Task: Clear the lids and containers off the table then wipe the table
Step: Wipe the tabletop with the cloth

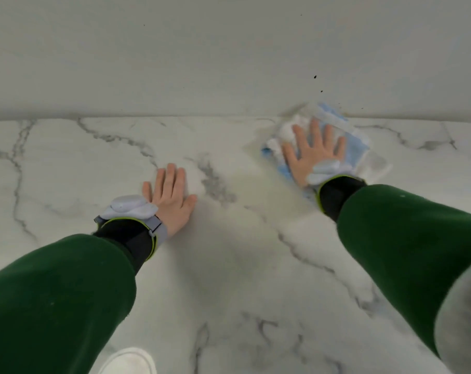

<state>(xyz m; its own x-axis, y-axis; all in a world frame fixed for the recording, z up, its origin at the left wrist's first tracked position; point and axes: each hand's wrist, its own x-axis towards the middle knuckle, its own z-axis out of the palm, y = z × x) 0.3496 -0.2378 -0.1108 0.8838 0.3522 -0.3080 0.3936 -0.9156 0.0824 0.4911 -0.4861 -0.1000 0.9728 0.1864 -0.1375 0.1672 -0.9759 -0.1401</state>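
Observation:
A white marble table (229,265) with grey veins fills the view. My right hand (314,152) presses flat, fingers spread, on a blue and white cloth (355,147) at the table's far right, next to the wall. The cloth looks blurred. My left hand (172,195) rests flat on the bare marble, left of centre, fingers straight and together. Both arms wear dark green sleeves and wrist bands. No lids or containers are in view.
A pale wall (229,49) rises behind the table's far edge, with a few dark specks (314,76) above the cloth. A white rounded object (126,360) shows at the bottom edge, below the table's near side.

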